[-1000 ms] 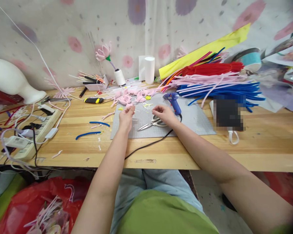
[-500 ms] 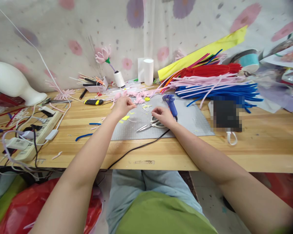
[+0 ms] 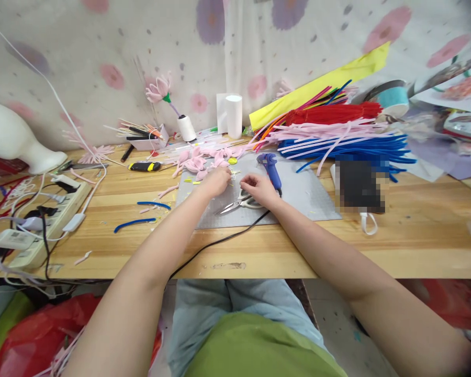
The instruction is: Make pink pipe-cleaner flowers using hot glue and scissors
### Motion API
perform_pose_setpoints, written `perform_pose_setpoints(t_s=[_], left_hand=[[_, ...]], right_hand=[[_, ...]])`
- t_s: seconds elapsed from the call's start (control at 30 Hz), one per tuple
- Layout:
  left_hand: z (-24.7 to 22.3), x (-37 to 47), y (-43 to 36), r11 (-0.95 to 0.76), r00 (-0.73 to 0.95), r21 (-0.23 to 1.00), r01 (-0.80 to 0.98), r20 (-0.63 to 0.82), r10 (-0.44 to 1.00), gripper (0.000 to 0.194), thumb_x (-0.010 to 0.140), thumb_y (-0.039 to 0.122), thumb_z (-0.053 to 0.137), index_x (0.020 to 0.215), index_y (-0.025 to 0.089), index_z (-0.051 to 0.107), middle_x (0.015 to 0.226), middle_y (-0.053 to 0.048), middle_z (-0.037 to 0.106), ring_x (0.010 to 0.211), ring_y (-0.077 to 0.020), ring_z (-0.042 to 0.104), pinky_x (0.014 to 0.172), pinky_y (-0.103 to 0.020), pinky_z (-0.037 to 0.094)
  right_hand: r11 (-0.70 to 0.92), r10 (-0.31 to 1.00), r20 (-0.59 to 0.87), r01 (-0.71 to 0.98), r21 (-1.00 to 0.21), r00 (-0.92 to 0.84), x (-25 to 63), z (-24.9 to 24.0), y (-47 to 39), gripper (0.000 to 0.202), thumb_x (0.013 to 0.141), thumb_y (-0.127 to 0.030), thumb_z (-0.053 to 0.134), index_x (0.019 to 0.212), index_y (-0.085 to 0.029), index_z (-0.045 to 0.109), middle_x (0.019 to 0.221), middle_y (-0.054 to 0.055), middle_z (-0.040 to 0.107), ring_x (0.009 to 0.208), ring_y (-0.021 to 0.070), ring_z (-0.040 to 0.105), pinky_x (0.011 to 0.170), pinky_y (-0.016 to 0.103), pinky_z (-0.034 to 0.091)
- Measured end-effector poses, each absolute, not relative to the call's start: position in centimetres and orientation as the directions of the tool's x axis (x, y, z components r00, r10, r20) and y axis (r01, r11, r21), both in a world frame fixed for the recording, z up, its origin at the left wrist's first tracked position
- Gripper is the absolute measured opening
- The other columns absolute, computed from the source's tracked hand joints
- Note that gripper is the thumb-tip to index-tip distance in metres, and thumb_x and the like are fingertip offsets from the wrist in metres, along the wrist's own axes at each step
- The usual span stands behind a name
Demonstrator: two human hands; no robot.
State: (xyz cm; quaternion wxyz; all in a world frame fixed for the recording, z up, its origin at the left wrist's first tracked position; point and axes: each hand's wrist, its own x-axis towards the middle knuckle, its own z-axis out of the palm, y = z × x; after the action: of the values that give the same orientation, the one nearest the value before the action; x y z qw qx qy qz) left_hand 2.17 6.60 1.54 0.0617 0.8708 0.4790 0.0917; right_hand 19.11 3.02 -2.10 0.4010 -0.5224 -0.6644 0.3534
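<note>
My left hand (image 3: 219,181) is over the grey mat (image 3: 310,201), fingers drawn together just below the pink fuzzy petals (image 3: 195,161); whatever it may hold is too small to make out. Close to its fingertips lie thin white bits and a small yellow piece (image 3: 232,161). My right hand (image 3: 258,189) has its fingers bent into a pinch above the handles of the scissors (image 3: 235,204); anything between the fingertips cannot be made out. Just right of it, the blue glue gun (image 3: 271,170) lies on the mat.
Bundles of red (image 3: 333,113) and blue pipe cleaners (image 3: 384,149) lie at the back right. A yellow-black cutter (image 3: 144,166) sits left of the mat. The power strip (image 3: 49,230) is at the left, and a black cord (image 3: 220,241) crosses the front.
My left hand has moved right and slightly down, toward my right hand, uncovering more pink petals. My right hand stays above the scissors. The view has shifted slightly.
</note>
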Motion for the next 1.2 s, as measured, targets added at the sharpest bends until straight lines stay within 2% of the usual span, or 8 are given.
perform_pose_setpoints(t_s=[0.07, 0.2, 0.33, 0.47, 0.63, 0.87, 1.0, 1.2], left_hand=[[2.1, 1.8, 6.4, -0.567, 0.569, 0.135, 0.812, 0.033, 0.822, 0.031, 0.067, 0.006, 0.050, 0.088, 0.018, 0.069, 0.109, -0.006, 0.065, 0.106, -0.0207, 0.057, 0.095, -0.034, 0.042], [2.5, 1.1, 6.1, -0.529, 0.524, 0.205, 0.823, 0.081, 0.848, 0.032, 0.071, 0.013, 0.056, 0.099, 0.019, 0.067, 0.111, -0.006, 0.064, 0.109, -0.0205, 0.055, 0.098, -0.034, 0.041], [2.0, 0.9, 5.8, -0.472, 0.452, 0.308, 0.826, 0.140, 0.881, 0.020, 0.075, 0.017, 0.055, 0.091, 0.018, 0.068, 0.102, -0.006, 0.066, 0.099, -0.0189, 0.058, 0.092, -0.033, 0.043], [2.0, 0.4, 5.6, -0.296, 0.192, 0.417, 0.859, 0.273, 0.943, 0.015, 0.081, 0.023, 0.050, 0.080, 0.016, 0.063, 0.089, -0.008, 0.064, 0.084, -0.0184, 0.057, 0.079, -0.033, 0.044], [2.3, -1.1, 4.9, -0.200, -0.011, 0.568, 0.798, 0.345, 0.938, 0.019, 0.074, 0.027, 0.061, 0.061, 0.017, 0.050, 0.070, -0.002, 0.057, 0.070, -0.0147, 0.052, 0.070, -0.029, 0.040], [2.0, -1.9, 4.4, -0.045, -0.162, 0.982, 0.181, 0.075, 0.984, 0.023, 0.073, 0.032, 0.063, 0.071, 0.019, 0.044, 0.067, 0.003, 0.055, 0.060, -0.0088, 0.055, 0.056, -0.021, 0.041], [3.3, -1.5, 3.9, 0.029, -0.100, 0.988, -0.155, -0.045, 0.994, 0.027, 0.076, 0.036, 0.061, 0.069, 0.017, 0.044, 0.061, 0.003, 0.053, 0.051, -0.0050, 0.050, 0.051, -0.018, 0.039], [5.3, -0.9, 3.0, 0.231, 0.141, 0.856, -0.462, -0.186, 0.972, 0.037, 0.086, 0.033, 0.047, 0.057, 0.018, 0.030, 0.046, 0.008, 0.026, 0.034, -0.0018, 0.023, 0.035, -0.015, 0.022]], right_hand=[[0.207, 0.977, 0.163, 0.405, -0.891, -0.139, 19.1, -2.1, 3.0, 0.013, 0.073, -0.029, 0.055, 0.074, -0.017, 0.060, 0.066, -0.001, 0.061, 0.060, 0.0110, 0.052, 0.058, 0.024, 0.039], [0.211, 0.975, 0.164, 0.409, -0.888, -0.148, 19.1, -1.9, 2.9, 0.013, 0.073, -0.028, 0.055, 0.074, -0.017, 0.061, 0.067, -0.001, 0.062, 0.060, 0.0105, 0.053, 0.058, 0.023, 0.038], [0.205, 0.977, 0.160, 0.411, -0.888, -0.141, 19.0, -1.7, 2.9, 0.012, 0.074, -0.027, 0.055, 0.074, -0.017, 0.061, 0.068, -0.001, 0.062, 0.060, 0.0106, 0.054, 0.058, 0.023, 0.038], [0.208, 0.977, 0.166, 0.421, -0.883, -0.134, 19.0, -1.6, 2.9, 0.011, 0.073, -0.026, 0.054, 0.074, -0.017, 0.061, 0.070, 0.000, 0.063, 0.063, 0.0110, 0.054, 0.059, 0.024, 0.039], [0.210, 0.976, 0.162, 0.455, -0.865, -0.144, 18.9, -1.8, 2.9, 0.012, 0.074, -0.027, 0.054, 0.075, -0.017, 0.061, 0.069, 0.000, 0.062, 0.062, 0.0118, 0.054, 0.059, 0.025, 0.039], [0.210, 0.978, 0.176, 0.450, -0.868, -0.115, 18.7, -1.1, 2.8, 0.009, 0.073, -0.024, 0.054, 0.078, -0.018, 0.060, 0.073, 0.001, 0.064, 0.067, 0.0128, 0.057, 0.065, 0.027, 0.043], [0.275, 0.959, 0.212, 0.426, -0.862, -0.189, 18.2, 0.4, 3.2, 0.018, 0.070, -0.019, 0.058, 0.088, -0.018, 0.057, 0.082, 0.001, 0.065, 0.071, 0.0118, 0.058, 0.070, 0.027, 0.046], [0.349, 0.907, 0.200, 0.393, -0.851, -0.372, 15.2, 1.5, 4.7, 0.050, 0.059, -0.016, 0.070, 0.105, -0.020, 0.049, 0.105, 0.003, 0.061, 0.072, 0.0096, 0.057, 0.065, 0.025, 0.047]])
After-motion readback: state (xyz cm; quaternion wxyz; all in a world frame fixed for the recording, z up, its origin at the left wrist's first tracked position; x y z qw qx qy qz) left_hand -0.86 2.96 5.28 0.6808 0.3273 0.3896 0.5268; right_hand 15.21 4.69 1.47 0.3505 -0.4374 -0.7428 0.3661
